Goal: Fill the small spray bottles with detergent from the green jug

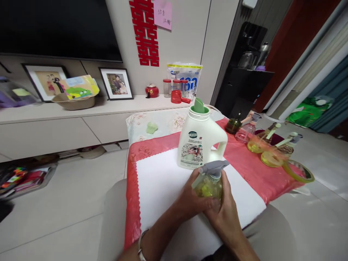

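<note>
Between my two hands is a small clear spray bottle (208,189) with yellow-green contents and a grey trigger head. My left hand (191,197) wraps round its left side, and my right hand (224,203) closes round its right side and base. Just behind it stands a large white detergent jug (194,127) with a printed label and a handle on the right. A green scoop or cup-like piece (199,106) sticks up out of the jug's open neck. Under the jug lies a white sheet with a scalloped edge (157,181).
Several spray and pump bottles (257,141) stand along the table's right side, near a yellow tape roll (298,171). A pale green lump (151,127) lies at the back left on the red tablecloth's (133,181) floral neighbour. Jars (167,88) and framed photos (116,84) line the cabinet behind.
</note>
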Demonstrator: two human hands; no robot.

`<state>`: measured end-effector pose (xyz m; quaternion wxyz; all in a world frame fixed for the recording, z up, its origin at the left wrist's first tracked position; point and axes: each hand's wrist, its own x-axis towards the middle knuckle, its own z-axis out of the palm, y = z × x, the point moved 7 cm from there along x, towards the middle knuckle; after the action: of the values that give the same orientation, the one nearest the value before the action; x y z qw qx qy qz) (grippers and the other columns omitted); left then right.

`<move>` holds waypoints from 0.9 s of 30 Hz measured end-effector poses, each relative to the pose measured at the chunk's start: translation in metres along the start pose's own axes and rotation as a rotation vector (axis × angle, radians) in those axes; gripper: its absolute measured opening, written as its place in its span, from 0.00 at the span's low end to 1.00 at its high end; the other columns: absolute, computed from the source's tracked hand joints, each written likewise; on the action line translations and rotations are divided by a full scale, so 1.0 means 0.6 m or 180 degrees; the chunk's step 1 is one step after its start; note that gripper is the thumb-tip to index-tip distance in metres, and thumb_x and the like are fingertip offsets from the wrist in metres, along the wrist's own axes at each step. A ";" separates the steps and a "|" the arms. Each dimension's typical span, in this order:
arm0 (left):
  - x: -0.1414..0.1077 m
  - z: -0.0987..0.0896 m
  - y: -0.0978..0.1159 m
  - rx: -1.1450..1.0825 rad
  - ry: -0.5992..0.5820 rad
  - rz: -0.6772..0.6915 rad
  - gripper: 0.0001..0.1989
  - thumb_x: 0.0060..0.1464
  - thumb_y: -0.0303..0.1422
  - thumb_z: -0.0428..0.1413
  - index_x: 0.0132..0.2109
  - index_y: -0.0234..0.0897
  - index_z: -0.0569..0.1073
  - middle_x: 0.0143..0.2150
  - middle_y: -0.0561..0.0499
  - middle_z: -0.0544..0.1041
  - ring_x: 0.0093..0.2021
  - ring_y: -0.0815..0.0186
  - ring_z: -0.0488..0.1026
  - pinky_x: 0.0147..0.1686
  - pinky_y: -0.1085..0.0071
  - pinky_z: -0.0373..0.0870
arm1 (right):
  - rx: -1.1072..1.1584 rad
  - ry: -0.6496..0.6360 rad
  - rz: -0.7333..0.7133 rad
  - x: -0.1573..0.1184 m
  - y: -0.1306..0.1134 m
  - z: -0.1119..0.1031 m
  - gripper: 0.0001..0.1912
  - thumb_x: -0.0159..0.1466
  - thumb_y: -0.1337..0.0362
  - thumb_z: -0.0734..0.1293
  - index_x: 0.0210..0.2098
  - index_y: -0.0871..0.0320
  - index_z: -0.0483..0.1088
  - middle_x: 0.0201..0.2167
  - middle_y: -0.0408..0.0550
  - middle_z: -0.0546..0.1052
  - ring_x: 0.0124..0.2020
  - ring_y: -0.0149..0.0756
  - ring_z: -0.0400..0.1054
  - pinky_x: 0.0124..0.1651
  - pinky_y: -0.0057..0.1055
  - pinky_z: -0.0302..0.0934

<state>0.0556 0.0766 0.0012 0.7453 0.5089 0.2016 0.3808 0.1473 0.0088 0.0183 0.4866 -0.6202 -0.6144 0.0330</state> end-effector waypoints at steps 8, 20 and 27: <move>-0.001 0.008 0.019 -0.0374 -0.0366 -0.0030 0.35 0.46 0.38 0.69 0.60 0.40 0.67 0.52 0.43 0.77 0.52 0.52 0.75 0.51 0.60 0.71 | 0.0076 -0.0126 -0.0100 0.002 -0.002 0.002 0.47 0.66 0.49 0.68 0.74 0.55 0.39 0.67 0.51 0.53 0.65 0.40 0.56 0.58 0.27 0.66; -0.014 -0.008 0.048 -0.0773 -0.0675 -0.0006 0.21 0.61 0.43 0.57 0.57 0.37 0.74 0.54 0.39 0.79 0.59 0.50 0.72 0.60 0.54 0.62 | 0.3242 -0.2018 0.1801 -0.062 0.008 0.004 0.51 0.54 0.47 0.74 0.71 0.49 0.51 0.67 0.46 0.51 0.68 0.49 0.47 0.67 0.41 0.54; -0.018 -0.004 0.073 -0.1513 -0.0670 0.0104 0.17 0.50 0.41 0.68 0.42 0.33 0.80 0.34 0.46 0.81 0.38 0.60 0.80 0.60 0.53 0.62 | 0.2126 -0.2003 0.1298 -0.063 0.055 0.010 0.51 0.50 0.36 0.73 0.67 0.50 0.61 0.62 0.48 0.61 0.66 0.54 0.52 0.59 0.40 0.65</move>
<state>0.0314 0.0782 0.0393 0.8545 0.3595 0.0195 0.3744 0.1583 -0.0102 -0.0269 0.4333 -0.4980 -0.5536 0.5077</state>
